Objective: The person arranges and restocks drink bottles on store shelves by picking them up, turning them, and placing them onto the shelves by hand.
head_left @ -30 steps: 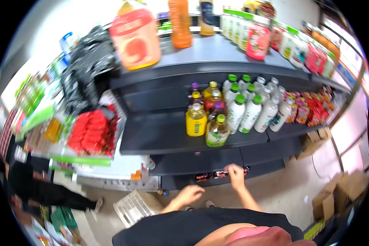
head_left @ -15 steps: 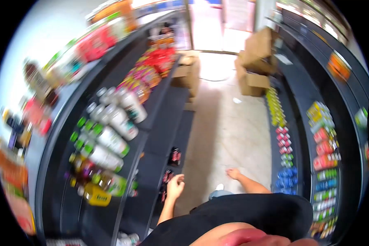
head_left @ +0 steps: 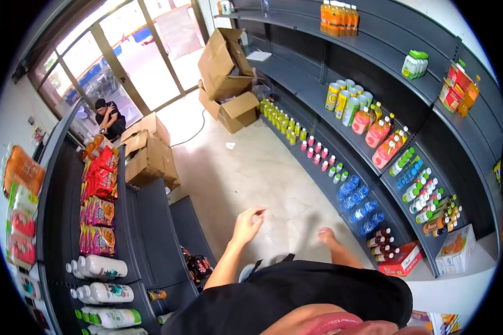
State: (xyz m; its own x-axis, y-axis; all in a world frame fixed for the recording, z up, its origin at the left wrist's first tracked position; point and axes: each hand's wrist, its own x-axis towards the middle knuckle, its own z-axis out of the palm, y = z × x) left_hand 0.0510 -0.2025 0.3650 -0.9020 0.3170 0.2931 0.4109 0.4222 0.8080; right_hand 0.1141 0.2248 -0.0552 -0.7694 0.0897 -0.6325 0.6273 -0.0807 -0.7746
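Note:
My left hand [head_left: 248, 225] hangs over the floor in the middle of the aisle, its fingers loosely bent and apart, with nothing in it. Farther right, my right hand [head_left: 326, 235] is blurred, so its fingers cannot be made out. Nothing shows in that hand. Nearest to it are the blue-wrapped bottles [head_left: 354, 199] on the bottom right shelf. Dark red and black packs [head_left: 198, 267] lie low on the left shelving, beside my left forearm. Neither hand touches any goods.
Grey shelving [head_left: 302, 167] with drinks lines the right side. The left shelves bear snack bags [head_left: 101, 181] and white bottles [head_left: 106, 266]. Opened cardboard boxes [head_left: 229, 111] are stacked by the glass doors; more boxes [head_left: 151, 159] stand at left. A person [head_left: 110, 120] crouches near the doors.
My view has swung right, bringing more of the right shelving into sight. Both hands remain low over the aisle, and the left now sits farther from the left shelf.

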